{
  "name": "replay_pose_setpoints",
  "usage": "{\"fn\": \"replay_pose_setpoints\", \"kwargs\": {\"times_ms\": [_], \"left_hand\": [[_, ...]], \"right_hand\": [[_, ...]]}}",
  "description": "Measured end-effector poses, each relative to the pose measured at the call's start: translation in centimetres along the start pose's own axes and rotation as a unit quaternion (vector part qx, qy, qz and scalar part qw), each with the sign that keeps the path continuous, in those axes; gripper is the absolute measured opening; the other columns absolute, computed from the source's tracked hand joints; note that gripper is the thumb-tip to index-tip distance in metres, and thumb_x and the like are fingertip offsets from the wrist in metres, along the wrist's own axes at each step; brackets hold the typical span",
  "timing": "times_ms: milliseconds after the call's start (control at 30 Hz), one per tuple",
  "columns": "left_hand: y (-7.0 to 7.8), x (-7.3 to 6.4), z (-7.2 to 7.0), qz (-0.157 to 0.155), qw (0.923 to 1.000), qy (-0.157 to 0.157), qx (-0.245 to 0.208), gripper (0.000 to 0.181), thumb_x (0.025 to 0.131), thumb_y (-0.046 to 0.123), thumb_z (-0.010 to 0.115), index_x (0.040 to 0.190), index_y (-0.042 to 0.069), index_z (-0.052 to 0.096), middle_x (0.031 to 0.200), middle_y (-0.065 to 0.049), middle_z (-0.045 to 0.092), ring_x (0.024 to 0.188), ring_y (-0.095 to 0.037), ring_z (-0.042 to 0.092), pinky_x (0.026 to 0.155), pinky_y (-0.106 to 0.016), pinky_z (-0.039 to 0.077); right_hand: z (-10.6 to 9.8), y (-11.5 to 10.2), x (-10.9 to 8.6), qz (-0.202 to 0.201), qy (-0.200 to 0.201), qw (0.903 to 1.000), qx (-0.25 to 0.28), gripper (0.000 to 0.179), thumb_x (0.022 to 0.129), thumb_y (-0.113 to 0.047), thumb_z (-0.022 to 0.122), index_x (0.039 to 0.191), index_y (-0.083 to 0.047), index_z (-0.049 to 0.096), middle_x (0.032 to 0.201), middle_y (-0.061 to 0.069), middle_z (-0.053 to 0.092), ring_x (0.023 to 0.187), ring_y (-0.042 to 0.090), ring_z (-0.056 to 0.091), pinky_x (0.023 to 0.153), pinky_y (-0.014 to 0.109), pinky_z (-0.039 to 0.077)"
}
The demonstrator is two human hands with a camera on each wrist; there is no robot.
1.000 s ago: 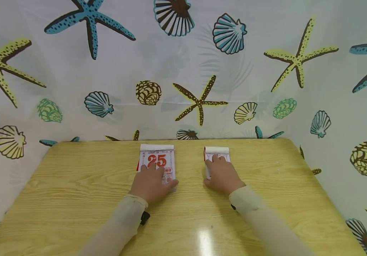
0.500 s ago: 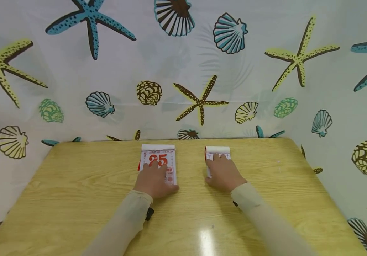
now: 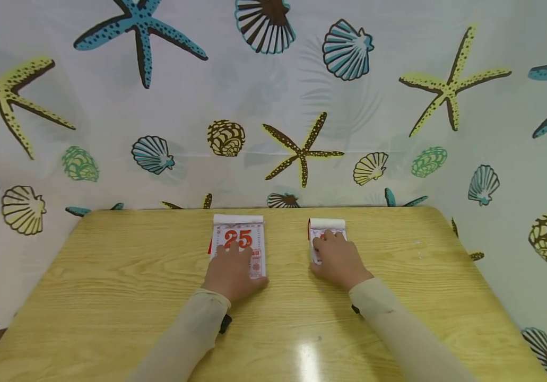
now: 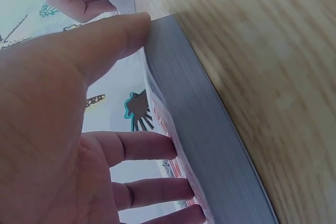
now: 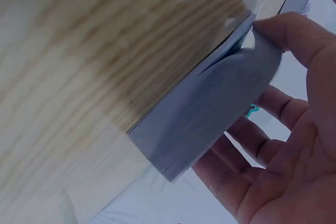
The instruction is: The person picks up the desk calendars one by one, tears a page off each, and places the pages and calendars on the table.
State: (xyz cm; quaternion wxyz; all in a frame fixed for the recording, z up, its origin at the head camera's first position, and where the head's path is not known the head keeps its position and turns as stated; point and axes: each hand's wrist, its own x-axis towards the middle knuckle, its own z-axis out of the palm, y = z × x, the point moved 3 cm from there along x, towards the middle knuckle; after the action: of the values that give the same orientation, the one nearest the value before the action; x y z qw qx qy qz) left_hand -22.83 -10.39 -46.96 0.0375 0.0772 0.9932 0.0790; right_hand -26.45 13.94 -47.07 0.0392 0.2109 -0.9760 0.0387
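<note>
The right thumb (image 5: pixel 286 31) is bent against the near left corner of the smaller tear-off calendar (image 3: pixel 327 224), where part of the page block bows up and away from the thin layer on the table, while the other right fingers (image 5: pixel 257 137) curl over its face; so the right hand (image 3: pixel 339 261) has that pad gripped. The step looks like parting or riffling pages: ease the thumb's pressure gradually, so that sheets slip free a few at a time without creasing, and keep the fingertips firm enough that the pad does not slide. The left hand (image 3: pixel 232 276) is spread wide, its left fingers (image 4: pixel 152 188) lying fairly straight on the printed sheet of the larger tear-off calendar (image 3: pixel 238 237) and its thumb touching the near right corner; nothing appears pinched there, and light, even contact should serve best. Both pads lie by the table's far edge, the larger just left of that edge's middle, the smaller to the right of it. Counted outward: two hands, two calendars, two pale sleeves (image 3: pixel 197 326), a dark object at each wrist (image 3: pixel 225 323), one table (image 3: pixel 111 265), with shell-and-starfish cloth (image 3: pixel 254 90) behind.
</note>
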Motion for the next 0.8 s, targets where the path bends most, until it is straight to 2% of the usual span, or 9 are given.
{"fn": "replay_pose_setpoints", "kwargs": {"times_ms": [200, 333, 467, 667, 800], "left_hand": [[0.1, -0.1, -0.1, 0.002, 1.0, 0.005, -0.002, 0.078, 0.082, 0.062, 0.077, 0.135, 0.006, 0.063, 0.135, -0.023, 0.056, 0.12, -0.051, 0.053, 0.093, -0.058, 0.053], [0.1, -0.2, -0.2, 0.002, 1.0, 0.005, -0.008, 0.077, 0.082, 0.061, 0.077, 0.134, 0.006, 0.064, 0.134, -0.023, 0.057, 0.12, -0.051, 0.052, 0.093, -0.058, 0.053], [0.0, -0.2, -0.2, 0.001, 1.0, 0.005, -0.008, 0.078, 0.082, 0.062, 0.076, 0.135, 0.006, 0.064, 0.134, -0.022, 0.058, 0.121, -0.05, 0.052, 0.094, -0.058, 0.053], [-0.1, -0.2, -0.1, 0.004, 0.9999, 0.012, 0.0, 0.079, 0.082, 0.063, 0.076, 0.135, 0.006, 0.064, 0.133, -0.022, 0.058, 0.12, -0.049, 0.054, 0.094, -0.058, 0.053], [-0.7, 0.2, -0.1, 0.012, 0.9998, -0.012, -0.008, 0.08, 0.085, 0.067, 0.07, 0.137, 0.006, 0.063, 0.136, -0.021, 0.057, 0.121, -0.047, 0.054, 0.095, -0.057, 0.052]], "right_hand": [[0.0, 0.0, -0.5, 0.007, -0.017, 0.9998, 0.008, 0.04, 0.09, -0.041, 0.076, 0.116, -0.011, 0.069, 0.105, 0.01, 0.057, 0.095, 0.031, 0.056, 0.068, 0.048, 0.055], [0.1, 0.4, -0.7, 0.005, -0.028, 0.9996, 0.01, 0.04, 0.092, -0.039, 0.074, 0.118, -0.009, 0.067, 0.113, 0.013, 0.058, 0.101, 0.033, 0.056, 0.072, 0.049, 0.056], [0.1, 1.8, -1.0, 0.018, -0.032, 0.9992, 0.016, 0.035, 0.093, -0.034, 0.071, 0.116, -0.008, 0.066, 0.111, 0.012, 0.056, 0.096, 0.031, 0.053, 0.069, 0.047, 0.055], [-0.2, 4.1, -1.9, 0.033, -0.035, 0.9987, 0.018, 0.043, 0.094, -0.034, 0.071, 0.125, -0.005, 0.064, 0.109, 0.013, 0.054, 0.097, 0.033, 0.054, 0.073, 0.049, 0.055], [-0.2, 4.8, -2.3, 0.035, -0.038, 0.9983, 0.025, 0.044, 0.094, -0.034, 0.071, 0.126, -0.004, 0.064, 0.111, 0.014, 0.054, 0.098, 0.034, 0.054, 0.072, 0.05, 0.055]]}}
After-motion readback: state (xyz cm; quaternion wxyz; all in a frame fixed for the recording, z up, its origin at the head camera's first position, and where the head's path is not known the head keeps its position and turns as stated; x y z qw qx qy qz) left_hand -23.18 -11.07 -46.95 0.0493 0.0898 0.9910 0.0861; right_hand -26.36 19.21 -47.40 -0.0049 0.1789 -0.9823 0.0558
